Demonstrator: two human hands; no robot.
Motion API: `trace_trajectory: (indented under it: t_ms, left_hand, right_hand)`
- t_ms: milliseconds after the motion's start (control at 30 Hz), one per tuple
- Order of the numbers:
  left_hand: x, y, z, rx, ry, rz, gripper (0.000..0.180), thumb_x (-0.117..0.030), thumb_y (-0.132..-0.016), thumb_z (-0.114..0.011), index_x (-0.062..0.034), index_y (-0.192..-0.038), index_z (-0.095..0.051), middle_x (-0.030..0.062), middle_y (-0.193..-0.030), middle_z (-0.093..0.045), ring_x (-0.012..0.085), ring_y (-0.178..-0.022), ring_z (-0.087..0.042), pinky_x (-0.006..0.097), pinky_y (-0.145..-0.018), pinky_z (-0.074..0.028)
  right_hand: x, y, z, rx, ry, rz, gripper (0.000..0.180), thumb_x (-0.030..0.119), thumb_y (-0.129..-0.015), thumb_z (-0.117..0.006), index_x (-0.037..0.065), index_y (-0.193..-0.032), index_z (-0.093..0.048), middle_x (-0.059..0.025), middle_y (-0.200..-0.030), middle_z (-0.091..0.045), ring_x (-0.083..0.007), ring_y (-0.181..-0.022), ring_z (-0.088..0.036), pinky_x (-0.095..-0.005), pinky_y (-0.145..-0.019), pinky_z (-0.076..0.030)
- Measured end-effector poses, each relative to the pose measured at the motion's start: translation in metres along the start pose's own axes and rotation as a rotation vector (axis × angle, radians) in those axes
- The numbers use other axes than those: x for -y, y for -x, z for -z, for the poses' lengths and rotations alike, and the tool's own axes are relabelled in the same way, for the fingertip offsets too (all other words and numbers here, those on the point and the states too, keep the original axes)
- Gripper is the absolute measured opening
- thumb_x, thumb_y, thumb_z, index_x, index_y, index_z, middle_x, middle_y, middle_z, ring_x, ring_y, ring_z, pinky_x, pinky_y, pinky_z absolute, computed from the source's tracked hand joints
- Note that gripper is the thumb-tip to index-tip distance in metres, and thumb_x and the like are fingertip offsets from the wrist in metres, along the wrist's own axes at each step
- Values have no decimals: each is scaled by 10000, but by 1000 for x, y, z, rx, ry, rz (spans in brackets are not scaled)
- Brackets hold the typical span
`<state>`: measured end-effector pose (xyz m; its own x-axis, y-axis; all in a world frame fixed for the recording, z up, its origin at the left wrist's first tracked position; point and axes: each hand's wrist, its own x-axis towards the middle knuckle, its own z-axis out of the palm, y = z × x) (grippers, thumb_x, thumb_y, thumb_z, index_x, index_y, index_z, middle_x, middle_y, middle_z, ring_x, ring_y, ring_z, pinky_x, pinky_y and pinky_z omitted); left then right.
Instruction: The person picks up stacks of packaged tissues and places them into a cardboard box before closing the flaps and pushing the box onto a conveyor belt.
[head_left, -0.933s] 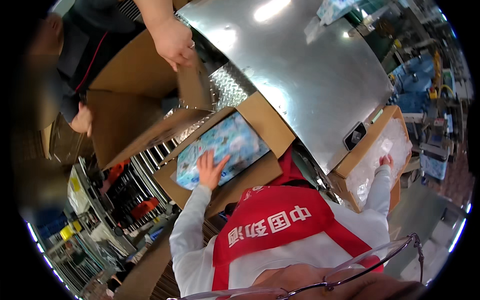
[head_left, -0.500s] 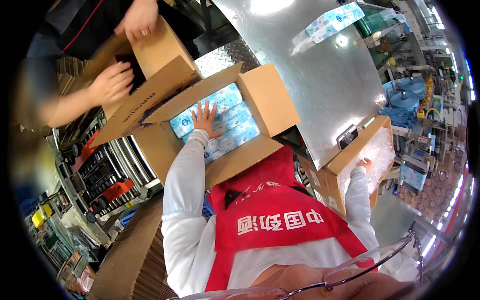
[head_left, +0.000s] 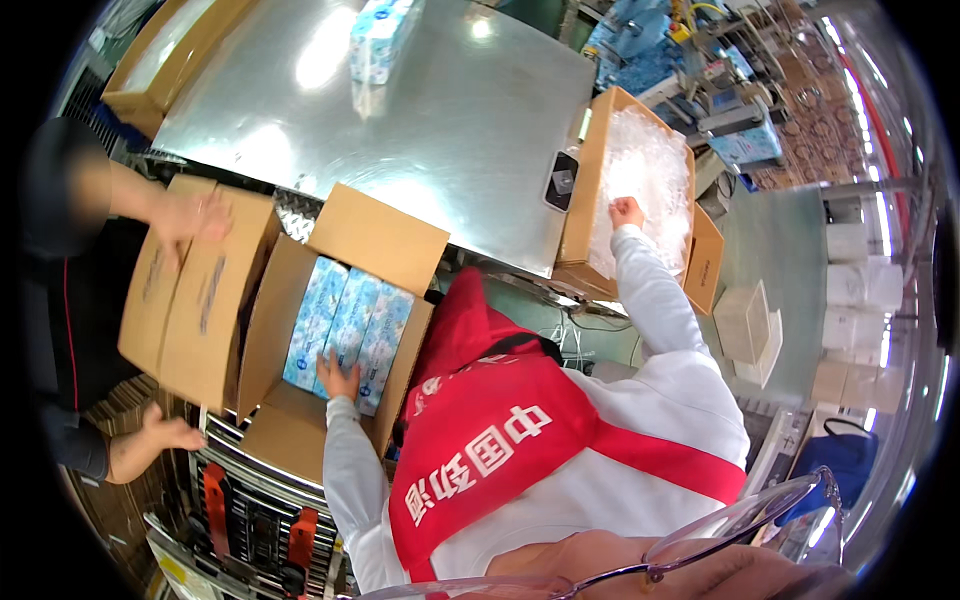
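My left hand (head_left: 338,378) lies flat, fingers spread, on the near end of the blue-and-white packs (head_left: 345,330) that fill an open cardboard box (head_left: 378,238) in front of me. My right hand (head_left: 627,212) reaches out to a second open cardboard box (head_left: 585,180) on my right and rests on the clear crinkled plastic bags (head_left: 645,165) inside it; whether it grips one I cannot tell. White sleeves and a red vest cover my arms and chest.
A co-worker at the left has one hand (head_left: 195,215) on a closed cardboard box (head_left: 195,300) beside mine and the other hand (head_left: 165,435) below it. A steel table (head_left: 400,130) lies beyond, with a blue pack (head_left: 380,35) and a small black device (head_left: 560,180). Roller conveyor (head_left: 250,520) below.
My view has swung so the boxes sit lower and nearer. My left hand stays on the packs. The co-worker's box has gone from flaps open to closed.
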<state>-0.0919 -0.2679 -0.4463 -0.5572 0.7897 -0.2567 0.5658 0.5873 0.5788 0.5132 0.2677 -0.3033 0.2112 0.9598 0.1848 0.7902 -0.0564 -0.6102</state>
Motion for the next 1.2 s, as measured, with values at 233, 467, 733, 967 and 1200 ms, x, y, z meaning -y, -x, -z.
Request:
trace_trajectory:
  t_ms: [233,467,733,967,1200]
  left_hand:
    - [30,27,24,156,44,385,642,-321,-852,-740,-100,-1414,-523,260,-1476,-395,452,-1322,-378,536,-1103,-346]
    - [34,20,25,185,56,376,557,-323,-837,-740,-59,-1311,-612,242,-1334,-515,402,-1186,-521,473,-1020,-446]
    - [-157,-25,90,-180,419,-165,490,-91,-873,-717,-15,-1335,-573,171,-1313,-579,332,-1235,-529,419,-1063,-417]
    - [-263,-54,175,203,986,-110,586,-35,-869,-731,-59,-1410,-507,118,-1264,-623,231,-1095,-639,344,-884,-549]
    - [-166,-26,179,-30,1328,345,611,-34,-867,-723,-70,-1426,-480,149,-1277,-621,232,-1005,-687,334,-794,-574]
  right_hand:
    - [11,-48,60,-364,-546,-252,224,1,-767,-763,50,-939,-627,-69,-781,-686,-185,-694,-655,-317,-650,-545]
    - [53,-38,84,-292,-1061,-634,328,-29,-803,-720,108,-1067,-582,-87,-927,-675,-208,-785,-681,-379,-717,-601]
    - [232,76,15,576,-934,-133,311,60,-895,-701,100,-1184,-594,-51,-993,-657,-193,-853,-683,-350,-760,-594]
    - [405,283,-91,1660,-719,173,409,-60,-899,-567,39,-1294,-528,-62,-1096,-617,-130,-804,-664,-275,-762,-560]
    - [355,214,-68,1075,-657,249,536,-32,-878,-605,88,-1391,-506,-92,-1177,-658,-148,-854,-671,-312,-800,-553]
